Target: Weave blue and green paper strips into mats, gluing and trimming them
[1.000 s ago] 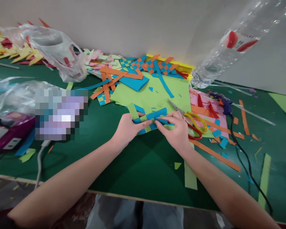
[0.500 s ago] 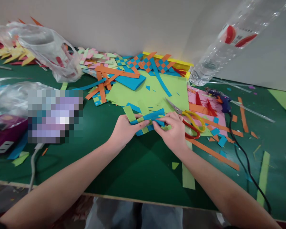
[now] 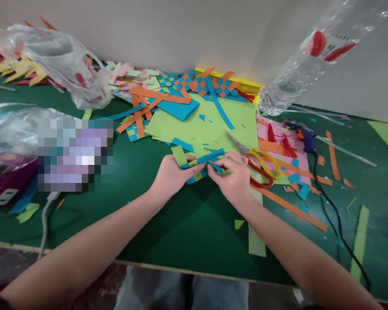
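Between my hands is a small weave of blue and green paper strips (image 3: 194, 162), held above the green table. My left hand (image 3: 173, 174) grips its left side, thumb across the front and fingers behind. At the right end, my right hand (image 3: 233, 174) pinches a blue strip between thumb and forefinger. Green strip ends stand up from the top of the weave. Part of the weave is hidden behind my fingers. Scissors (image 3: 260, 165) with red and yellow handles lie just beyond my right hand, their blades resting toward the green paper sheets (image 3: 194, 116).
A clear plastic bottle (image 3: 305, 60) stands at the back right, near a blue glue gun (image 3: 307, 137) with a black cord. Woven paper fish (image 3: 203, 84) and orange strips (image 3: 161, 95) lie at the back. Plastic bags (image 3: 64, 64) and a pixelated device (image 3: 76, 157) are at left.
The green strip ends at the top of the weave now stand up more, and the blue strip across it sits slightly lower. Both hands keep their grip; the view has shifted slightly.
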Tool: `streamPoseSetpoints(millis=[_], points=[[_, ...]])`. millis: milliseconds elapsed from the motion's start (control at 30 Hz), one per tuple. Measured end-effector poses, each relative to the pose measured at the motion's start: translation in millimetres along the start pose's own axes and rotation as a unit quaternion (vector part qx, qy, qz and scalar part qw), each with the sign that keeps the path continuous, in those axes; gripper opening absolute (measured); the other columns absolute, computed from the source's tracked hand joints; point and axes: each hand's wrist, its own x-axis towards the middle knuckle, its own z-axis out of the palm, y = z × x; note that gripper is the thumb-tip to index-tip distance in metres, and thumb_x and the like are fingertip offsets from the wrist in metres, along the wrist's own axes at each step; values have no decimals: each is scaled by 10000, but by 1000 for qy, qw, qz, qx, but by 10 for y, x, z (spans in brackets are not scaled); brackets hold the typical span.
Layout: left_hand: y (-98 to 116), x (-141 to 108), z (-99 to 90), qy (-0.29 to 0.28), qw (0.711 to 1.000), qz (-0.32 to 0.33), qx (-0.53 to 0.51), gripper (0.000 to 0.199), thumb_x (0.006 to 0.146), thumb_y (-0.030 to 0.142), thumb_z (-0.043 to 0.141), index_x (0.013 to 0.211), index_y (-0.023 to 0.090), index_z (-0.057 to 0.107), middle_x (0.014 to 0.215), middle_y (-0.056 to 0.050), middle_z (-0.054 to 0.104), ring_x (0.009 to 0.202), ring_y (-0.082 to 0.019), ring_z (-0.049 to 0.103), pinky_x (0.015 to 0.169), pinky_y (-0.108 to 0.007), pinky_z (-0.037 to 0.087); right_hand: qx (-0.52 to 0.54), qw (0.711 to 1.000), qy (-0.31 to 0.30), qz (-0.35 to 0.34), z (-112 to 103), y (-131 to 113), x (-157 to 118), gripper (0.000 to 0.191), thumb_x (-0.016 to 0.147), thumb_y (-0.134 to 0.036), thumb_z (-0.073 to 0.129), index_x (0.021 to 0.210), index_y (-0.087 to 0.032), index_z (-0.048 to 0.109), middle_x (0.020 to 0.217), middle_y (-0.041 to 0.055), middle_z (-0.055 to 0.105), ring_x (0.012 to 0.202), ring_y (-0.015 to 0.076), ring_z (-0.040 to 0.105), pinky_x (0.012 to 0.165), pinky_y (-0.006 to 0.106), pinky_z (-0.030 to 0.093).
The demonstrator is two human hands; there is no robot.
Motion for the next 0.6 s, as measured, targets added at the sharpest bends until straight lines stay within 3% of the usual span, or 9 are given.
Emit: streamPoseSetpoints(millis=[200, 367, 600], points=[[-21, 0, 18, 11, 1000, 16, 15, 139, 735, 295, 755, 726, 160, 721, 665, 7, 631, 623, -109, 529, 573, -246, 422, -24, 999, 20, -35, 20, 6, -19, 206, 806, -230, 677, 639, -207, 559, 663, -46, 566, 712, 133, 557, 798, 353, 345], [-49, -5, 29, 6, 999, 34, 8, 213, 753, 302, 739, 623, 160, 648, 591, 26, 531, 564, -86, 438, 511, -236, 355, -38, 996, 42, -70, 20, -11, -21, 210, 815, -207, 675, 650, -202, 546, 669, -44, 573, 691, 123, 563, 786, 350, 350], [-69, -20, 38, 14, 999, 35, -36, 168, 738, 330, 755, 709, 172, 703, 658, 11, 599, 588, -99, 486, 538, -242, 389, -90, 988, 56, -117, 44, -38, -10, 225, 834, -207, 633, 645, -204, 510, 643, -42, 554, 670, 119, 561, 780, 355, 358]])
